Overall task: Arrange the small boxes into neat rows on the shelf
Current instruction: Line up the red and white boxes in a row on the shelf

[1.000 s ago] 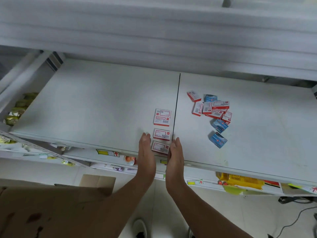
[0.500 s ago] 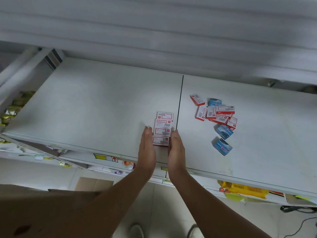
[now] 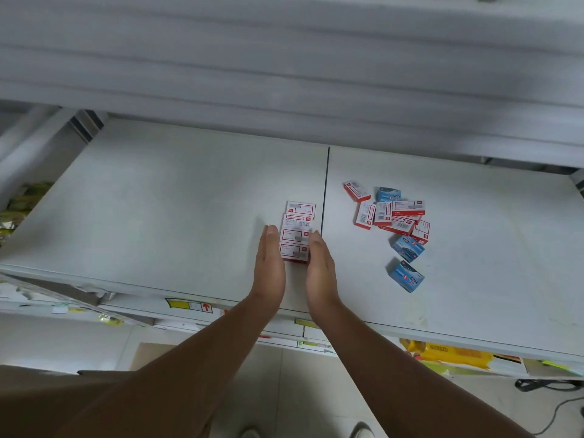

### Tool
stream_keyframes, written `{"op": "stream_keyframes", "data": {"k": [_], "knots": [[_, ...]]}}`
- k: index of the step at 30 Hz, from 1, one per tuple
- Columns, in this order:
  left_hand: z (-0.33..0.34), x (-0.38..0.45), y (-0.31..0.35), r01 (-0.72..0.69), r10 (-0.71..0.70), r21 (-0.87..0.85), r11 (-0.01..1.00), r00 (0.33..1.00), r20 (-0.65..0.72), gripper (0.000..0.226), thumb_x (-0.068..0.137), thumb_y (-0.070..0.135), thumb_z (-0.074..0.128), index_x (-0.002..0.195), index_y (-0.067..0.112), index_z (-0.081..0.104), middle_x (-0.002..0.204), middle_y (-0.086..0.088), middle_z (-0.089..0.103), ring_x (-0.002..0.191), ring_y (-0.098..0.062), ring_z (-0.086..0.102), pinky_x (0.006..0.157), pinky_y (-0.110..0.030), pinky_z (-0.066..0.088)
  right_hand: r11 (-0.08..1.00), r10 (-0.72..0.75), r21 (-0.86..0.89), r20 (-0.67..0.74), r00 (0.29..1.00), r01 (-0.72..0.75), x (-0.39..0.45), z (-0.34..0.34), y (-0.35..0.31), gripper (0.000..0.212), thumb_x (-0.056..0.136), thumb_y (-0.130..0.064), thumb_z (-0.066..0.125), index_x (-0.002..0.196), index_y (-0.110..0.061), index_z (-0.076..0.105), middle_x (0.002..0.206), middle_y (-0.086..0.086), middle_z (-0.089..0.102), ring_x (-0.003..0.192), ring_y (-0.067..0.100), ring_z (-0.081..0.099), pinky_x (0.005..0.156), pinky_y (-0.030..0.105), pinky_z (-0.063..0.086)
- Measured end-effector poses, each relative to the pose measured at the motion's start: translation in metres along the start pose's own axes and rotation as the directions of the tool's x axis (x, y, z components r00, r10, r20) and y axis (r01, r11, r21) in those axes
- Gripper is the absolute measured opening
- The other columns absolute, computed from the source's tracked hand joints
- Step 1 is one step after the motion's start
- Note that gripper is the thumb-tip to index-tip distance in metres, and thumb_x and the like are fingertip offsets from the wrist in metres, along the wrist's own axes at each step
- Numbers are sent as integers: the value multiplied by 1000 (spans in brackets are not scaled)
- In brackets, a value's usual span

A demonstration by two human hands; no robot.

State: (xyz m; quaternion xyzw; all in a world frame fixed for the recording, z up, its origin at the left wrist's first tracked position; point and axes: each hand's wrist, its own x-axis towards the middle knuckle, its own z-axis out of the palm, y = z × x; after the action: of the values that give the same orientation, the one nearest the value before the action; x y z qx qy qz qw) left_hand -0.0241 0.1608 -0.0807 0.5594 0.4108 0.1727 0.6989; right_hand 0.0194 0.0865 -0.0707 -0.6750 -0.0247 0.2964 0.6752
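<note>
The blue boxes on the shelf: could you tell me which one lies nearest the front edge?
The lone blue box, set apart below the jumbled pile; the other two lie farther back.

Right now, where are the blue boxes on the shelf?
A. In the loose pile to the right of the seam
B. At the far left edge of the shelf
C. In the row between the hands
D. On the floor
A: the blue boxes lie in the loose pile right of the seam, while the row between the hands holds only red and white ones.
</note>
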Motion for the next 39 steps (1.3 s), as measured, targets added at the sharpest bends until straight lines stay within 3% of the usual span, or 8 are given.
{"op": "stream_keyframes", "data": {"k": [4, 17, 21, 25, 29, 31, 34, 39], "knots": [[2, 5, -1, 9, -9, 8, 1000, 1000, 4, 82, 90, 83, 33, 154, 35, 48, 144, 9, 63, 132, -15, 61, 121, -46, 41, 1000, -9, -20, 4, 1000, 9, 5, 1, 1, 42, 111, -49, 35, 144, -36, 57, 131, -20, 67, 119, -7, 60, 95, 15, 41], [7, 15, 18, -11, 11, -29, 1000, 1000, -11, 72, 96, 70, 35, 154, 29, 48, 141, 3, 66, 127, -16, 65, 117, -43, 47, 984, -66, -164, 30, 997, 70, 16, 2, -15, 28, 112, -42, 37, 135, -43, 52, 117, -36, 57, 99, -27, 53, 87, 6, 36], [-2, 5, 18, -142, 145, 235, 962, 989, 5, 62, 102, 65, 39, 151, 28, 47, 147, 4, 59, 131, -16, 61, 112, -36, 51, 918, -129, -368, 69, 989, 145, 2, -12, -29, 36, 109, -31, 49, 144, -33, 55, 139, -18, 62, 120, -6, 57, 110, 23, 43], [-22, -18, 27, -314, 288, 598, 737, 947, 142, 47, 109, 39, 51, 154, 27, 44, 155, 5, 49, 135, -10, 51, 109, -26, 42, 772, -206, -575, 174, 963, 269, -14, -39, -52, 43, 105, -28, 57, 148, -28, 55, 147, -6, 59, 134, 14, 53, 113, 29, 39], [-37, -31, 51, -453, 264, 858, 244, 882, 391, 57, 104, 38, 57, 157, 26, 40, 161, 4, 44, 141, -20, 49, 111, -36, 48, 655, -114, -720, 209, 971, 232, -24, -71, -81, 54, 103, -35, 58, 155, -24, 47, 155, 3, 52, 138, 22, 51, 114, 36, 42], [-38, -41, 73, -466, 295, 880, 90, 856, 423, 56, 99, 39, 60, 153, 28, 46, 157, 4, 52, 136, -20, 56, 106, -39, 53, 566, -83, -791, 224, 971, 231, -28, -89, -99, 57, 102, -38, 58, 155, -23, 46, 157, 5, 49, 141, 23, 48, 116, 36, 40], [-32, -61, 107, -438, 303, 898, -53, 849, 432, 55, 98, 44, 58, 150, 28, 50, 153, 6, 55, 133, -19, 57, 105, -38, 53, 420, -88, -870, 246, 965, 260, -38, -119, -129, 55, 97, -42, 58, 149, -25, 54, 152, 2, 54, 135, 23, 54, 110, 37, 47], [-10, -101, 137, -366, 274, 919, -148, 877, 394, 56, 99, 52, 49, 151, 29, 46, 152, 6, 53, 130, -18, 56, 104, -37, 52, 203, -79, -929, 301, 951, 310, -56, -165, -162, 55, 89, -50, 56, 141, -31, 56, 141, -3, 59, 125, 24, 59, 98, 42, 54]]}}
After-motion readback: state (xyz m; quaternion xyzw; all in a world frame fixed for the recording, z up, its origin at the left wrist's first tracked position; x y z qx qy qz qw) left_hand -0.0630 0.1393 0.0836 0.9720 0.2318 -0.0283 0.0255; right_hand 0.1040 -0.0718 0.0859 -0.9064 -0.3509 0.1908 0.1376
